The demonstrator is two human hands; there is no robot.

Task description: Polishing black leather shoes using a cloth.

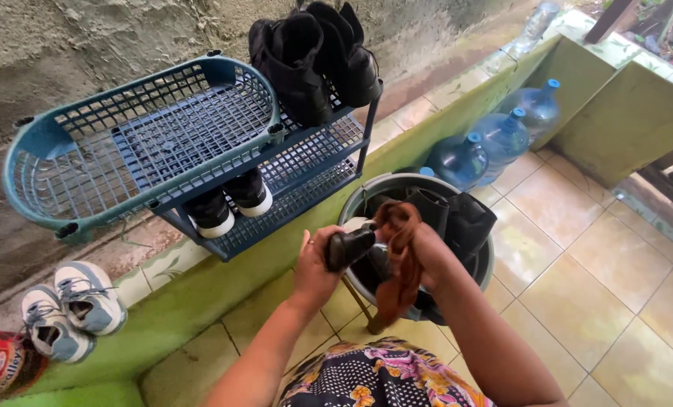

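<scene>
- Low in the frame, a lap in a dotted, flowered cloth (381, 377); both forearms rise from it toward the centre.
- The left hand (315, 264) is closed around a dark shoe (350, 246) — its long axis runs roughly level, slanting a little up toward the right of the frame, where the right hand meets it.
- The right hand (427, 252) is clenched on a brown rag (400, 260), bunched at the top against the shoe's right end and hanging down below the wrist. The hands sit just beside each other, shoe between them.
- Right behind the hands stands a grey metal basin (396, 185); dark shoes or boots (457, 218) are piled inside, reaching above its rim.
- Left of centre, a blue plastic rack (306, 158) leans on the wall: black boots (314, 60) on the top shelf, dark white-soled shoes (227, 203) on the lower one, and a teal lattice tray (27, 173) tilted against it, holding nothing.
- Lower left, pale sneakers (69, 309) rest on the green ledge.
- Upper right — three blue water jugs (494, 136) stand on the tile floor in the corner.
</scene>
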